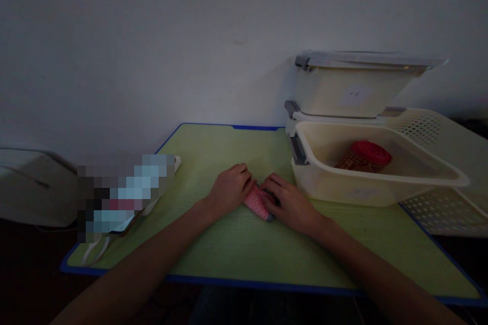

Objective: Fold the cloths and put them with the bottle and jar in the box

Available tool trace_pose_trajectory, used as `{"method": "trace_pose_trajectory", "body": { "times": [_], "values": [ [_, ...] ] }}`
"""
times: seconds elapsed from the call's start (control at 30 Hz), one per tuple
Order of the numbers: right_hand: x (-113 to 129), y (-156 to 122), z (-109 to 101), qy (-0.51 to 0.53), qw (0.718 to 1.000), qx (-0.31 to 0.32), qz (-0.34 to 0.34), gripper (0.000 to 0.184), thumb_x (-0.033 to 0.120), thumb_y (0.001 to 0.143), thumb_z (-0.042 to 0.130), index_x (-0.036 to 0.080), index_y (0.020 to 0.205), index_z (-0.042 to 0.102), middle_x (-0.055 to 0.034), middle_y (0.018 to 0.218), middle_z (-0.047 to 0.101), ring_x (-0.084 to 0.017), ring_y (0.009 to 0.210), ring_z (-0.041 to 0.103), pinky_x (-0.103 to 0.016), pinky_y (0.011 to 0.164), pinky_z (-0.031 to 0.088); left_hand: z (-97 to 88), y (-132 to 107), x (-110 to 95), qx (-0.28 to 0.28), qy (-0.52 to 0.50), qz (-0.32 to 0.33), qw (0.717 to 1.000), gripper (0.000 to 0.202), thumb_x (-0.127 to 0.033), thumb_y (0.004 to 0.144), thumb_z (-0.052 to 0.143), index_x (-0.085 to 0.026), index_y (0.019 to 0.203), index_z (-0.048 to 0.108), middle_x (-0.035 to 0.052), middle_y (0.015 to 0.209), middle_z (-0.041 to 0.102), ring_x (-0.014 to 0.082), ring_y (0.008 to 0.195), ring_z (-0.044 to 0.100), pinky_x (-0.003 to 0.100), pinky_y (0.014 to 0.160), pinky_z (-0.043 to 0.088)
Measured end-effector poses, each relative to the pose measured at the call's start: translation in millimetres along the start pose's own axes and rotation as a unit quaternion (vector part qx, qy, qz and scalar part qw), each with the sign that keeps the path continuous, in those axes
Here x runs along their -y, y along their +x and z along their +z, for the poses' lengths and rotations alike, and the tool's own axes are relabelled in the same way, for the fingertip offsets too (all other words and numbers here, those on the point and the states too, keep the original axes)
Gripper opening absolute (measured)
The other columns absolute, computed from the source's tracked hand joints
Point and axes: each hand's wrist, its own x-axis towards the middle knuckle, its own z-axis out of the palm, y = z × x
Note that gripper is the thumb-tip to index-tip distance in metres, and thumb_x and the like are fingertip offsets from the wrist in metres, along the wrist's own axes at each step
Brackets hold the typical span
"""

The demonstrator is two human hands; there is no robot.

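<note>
A small folded or rolled pink cloth (256,204) with a dark checked edge lies on the green table in front of me. My left hand (233,185) curls its fingers over the cloth's left end. From the other side my right hand (287,203) grips the right part, thumb and fingers bent around it. Parts of the cloth are hidden under my fingers, and the dim light blurs its weave. To the right of my right hand stands an open cream bin (351,190) with a red-topped, patterned roll (368,157) inside.
Behind the open bin sits a lidded cream box (339,91) against the wall. A perforated white basket (450,208) stands at the far right. On the left lies a pixelated phone-like device (124,223) with a white strap (95,251). The green table (229,259) has a blue rim.
</note>
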Motion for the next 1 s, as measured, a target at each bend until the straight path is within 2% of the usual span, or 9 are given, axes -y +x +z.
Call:
{"method": "trace_pose_trajectory", "body": {
  "times": [0.2, 0.6, 0.8, 1.0],
  "values": [
    [0, 0, 0, -0.003, 1.0, 0.005, 0.003, 0.011, 0.018, 0.087, 0.042, 0.016, 0.086, 0.053, -0.0055, 0.089, 0.052, -0.015, 0.078, 0.053, -0.029, 0.072, 0.043, -2.1, -2, -2, 0.006, 0.01, 0.008, 1.0, 0.026, -0.025, 0.088, 0.038, -0.014, 0.079, 0.06, 0.0069, 0.085, 0.055, 0.0188, 0.084, 0.053, 0.032, 0.075, 0.044],
    [-3, 1, 1, 0.006, 0.999, 0.012, -0.042, 0.016, 0.018, 0.089, 0.037, 0.016, 0.087, 0.052, -0.0068, 0.09, 0.053, -0.015, 0.08, 0.053, -0.03, 0.074, 0.044, 0.9, -2, -3, 0.007, 0.017, 0.019, 1.0, 0.023, -0.022, 0.085, 0.039, -0.013, 0.08, 0.059, 0.0094, 0.089, 0.052, 0.0214, 0.088, 0.048, 0.035, 0.08, 0.042],
    [-1, 0, 2, 0.009, 1.0, 0.008, -0.021, 0.014, 0.019, 0.088, 0.038, 0.016, 0.089, 0.053, -0.0077, 0.093, 0.051, -0.016, 0.084, 0.052, -0.031, 0.077, 0.044, 9.1, -1, 1, 0.015, 0.003, 0.038, 0.999, 0.028, -0.021, 0.088, 0.032, -0.009, 0.094, 0.056, 0.0119, 0.098, 0.054, 0.0232, 0.099, 0.043, 0.037, 0.087, 0.039],
    [1, 0, 1, -0.003, 1.0, 0.009, -0.018, 0.013, 0.018, 0.088, 0.039, 0.016, 0.084, 0.052, -0.0067, 0.089, 0.051, -0.015, 0.078, 0.052, -0.029, 0.072, 0.044, 10.6, -4, 1, 0.03, 0.013, 0.052, 0.998, 0.036, -0.026, 0.091, 0.027, -0.007, 0.108, 0.052, 0.0146, 0.113, 0.053, 0.0237, 0.109, 0.042, 0.038, 0.09, 0.037]
  ]
}}
